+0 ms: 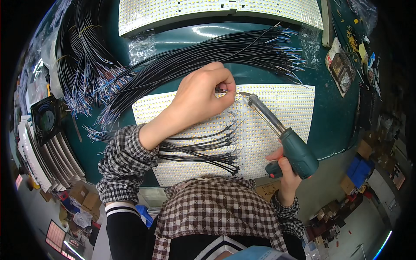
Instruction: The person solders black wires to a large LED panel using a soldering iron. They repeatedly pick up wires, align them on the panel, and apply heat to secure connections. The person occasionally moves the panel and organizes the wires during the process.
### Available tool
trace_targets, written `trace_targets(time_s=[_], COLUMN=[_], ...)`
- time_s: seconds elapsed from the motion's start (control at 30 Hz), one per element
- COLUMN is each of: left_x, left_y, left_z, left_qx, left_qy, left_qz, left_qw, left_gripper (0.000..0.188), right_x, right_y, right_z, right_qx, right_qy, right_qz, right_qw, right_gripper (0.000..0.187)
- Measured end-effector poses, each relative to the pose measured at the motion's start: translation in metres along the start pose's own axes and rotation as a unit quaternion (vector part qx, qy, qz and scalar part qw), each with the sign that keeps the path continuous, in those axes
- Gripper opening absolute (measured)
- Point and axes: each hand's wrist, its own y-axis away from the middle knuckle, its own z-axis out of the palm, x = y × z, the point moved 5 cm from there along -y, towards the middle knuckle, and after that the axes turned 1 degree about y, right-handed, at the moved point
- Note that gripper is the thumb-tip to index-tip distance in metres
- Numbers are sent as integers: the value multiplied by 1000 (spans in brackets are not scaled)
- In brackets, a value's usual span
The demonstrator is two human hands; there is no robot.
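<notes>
My left hand (pixel 201 91) reaches over a white LED panel (pixel 284 112), thumb and forefinger pinched on the end of a thin cable (pixel 221 89). My right hand (pixel 287 175) is wrapped round a dark green soldering gun (pixel 299 152). The gun's metal tip points up and left, close to my left fingertips. Whether the tip touches a wire or the panel is too small to tell. Several black cables (pixel 197 149) lie across the panel below my left hand, their thin wire ends near its middle seam.
Behind the panel a thick bundle of black cables (pixel 208 52) lies on the green tabletop (pixel 336 117). More cables (pixel 80 47) are heaped at left, near a black fan (pixel 45 119) and stacked panels (pixel 58 158). Another LED panel (pixel 216 11) stands at the back. A stained tray (pixel 341 69) sits at right.
</notes>
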Motion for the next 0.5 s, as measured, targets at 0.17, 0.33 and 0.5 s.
trace_targets(time_s=[0.17, 0.33, 0.5], left_x=[1, -1, 1], left_y=[0, 0, 0], left_z=[0, 0, 0], left_qx=[-1, -3, 0], left_qy=[-1, -5, -1], left_qz=[-1, 5, 5], left_qw=[1000, 1000, 1000], left_gripper=[7, 7, 7], right_x=[-1, 0, 4], right_y=[0, 1, 2], right_z=[0, 3, -3], right_qx=[1, 17, 18], right_qy=[5, -15, 17], right_qz=[2, 6, -16], right_qw=[1000, 1000, 1000], right_gripper=[16, 16, 45])
